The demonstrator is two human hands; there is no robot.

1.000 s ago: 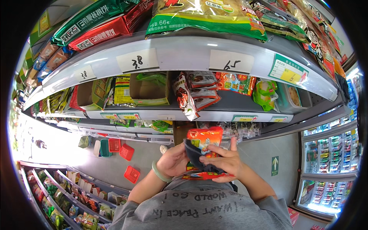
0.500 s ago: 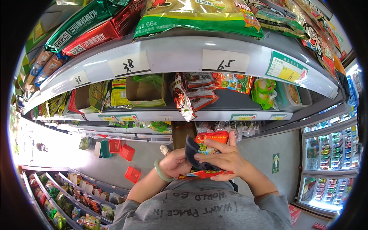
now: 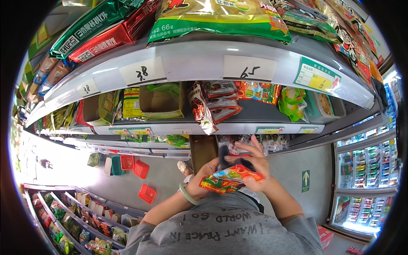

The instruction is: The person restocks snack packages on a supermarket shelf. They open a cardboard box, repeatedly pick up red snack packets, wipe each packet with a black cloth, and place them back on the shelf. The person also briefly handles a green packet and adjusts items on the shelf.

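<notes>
Low in front of my grey shirt, both hands work on a small bunch of shiny snack packets. My left hand, with a pale bangle at its wrist, grips a red and green packet by its left side. A red packet with a pale blue edge lies over it. My right hand has its thumb at the right end of the packets and its fingers bent over a dark cloth. The cloth runs along the packets' upper side; part of it is hidden by the fingers.
Ahead runs a shelf with bagged snacks above. The lower shelf holds an open carton, dark red packets and a clear tub. Red baskets stand on the floor at left; glass-door coolers are at right.
The red packet has tipped from upright to nearly flat over the other. My right hand has shifted up and its fingers have curled over the cloth; my left hand has moved slightly right.
</notes>
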